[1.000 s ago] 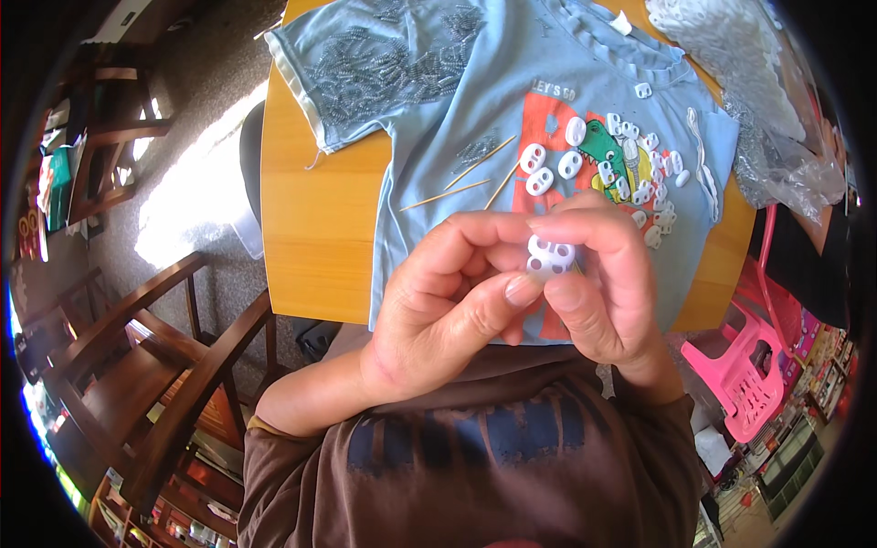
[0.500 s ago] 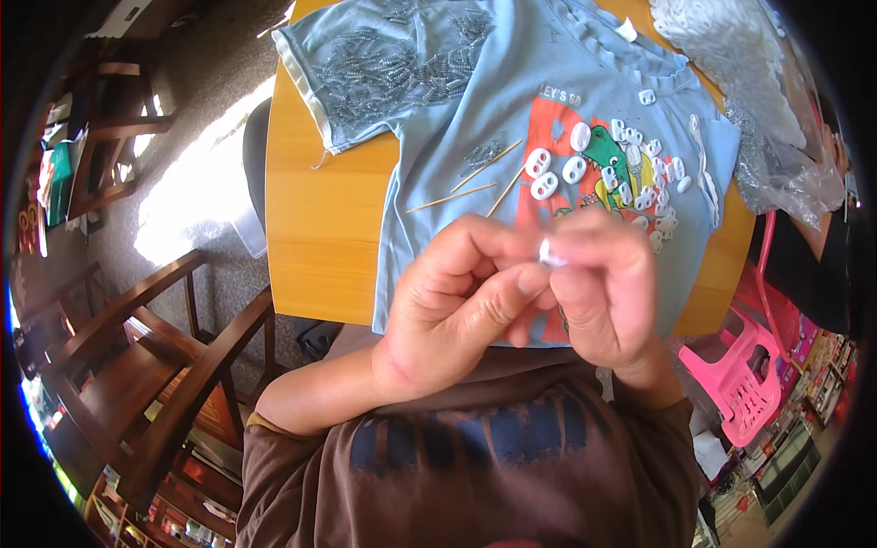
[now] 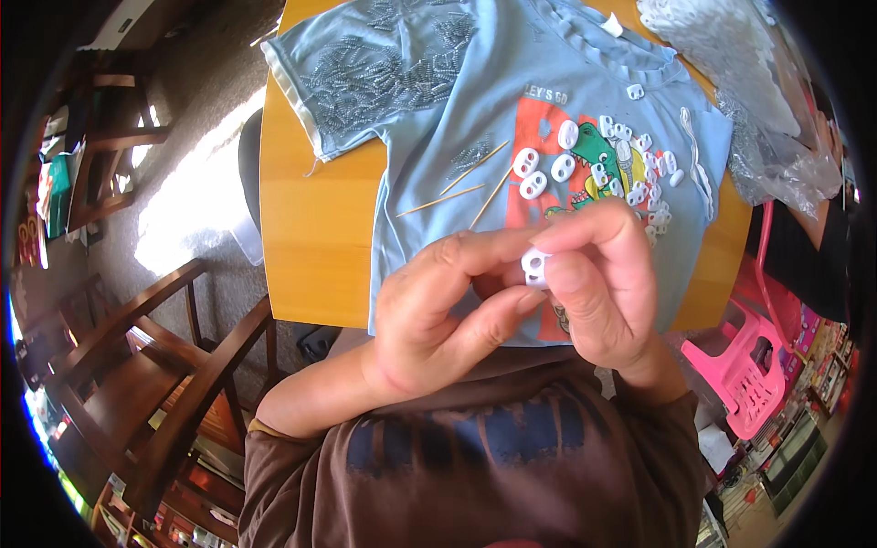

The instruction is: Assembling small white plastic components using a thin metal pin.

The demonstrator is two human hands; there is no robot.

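Note:
In front of my chest, a white two-hole cord lock (image 3: 535, 265) is pinched between both hands, its holes facing up. My left hand (image 3: 438, 306) closes on its left side with thumb and fingers. From the right, my right hand (image 3: 605, 283) grips it between thumb and index finger. Below them a light blue T-shirt (image 3: 425, 205) is spread over the table. Similar white cord lock pieces (image 3: 533, 185) lie scattered on its printed front, several in a cluster at the right. Many small metal springs (image 3: 388, 87) cover the sleeve area at the upper left.
Thin wooden sticks (image 3: 440, 200) and a small heap of springs (image 3: 472, 153) lie mid-shirt. A white cord (image 3: 697, 164) rests at the right. Clear plastic bags (image 3: 776, 155) of white pieces stand at the table's (image 3: 311, 247) far right. A pink plastic chair (image 3: 744, 374) is beside it.
The white cord lock has turned so its two holes show, and the right hand's blur is gone. Both hands keep hold of it. The view has shifted slightly.

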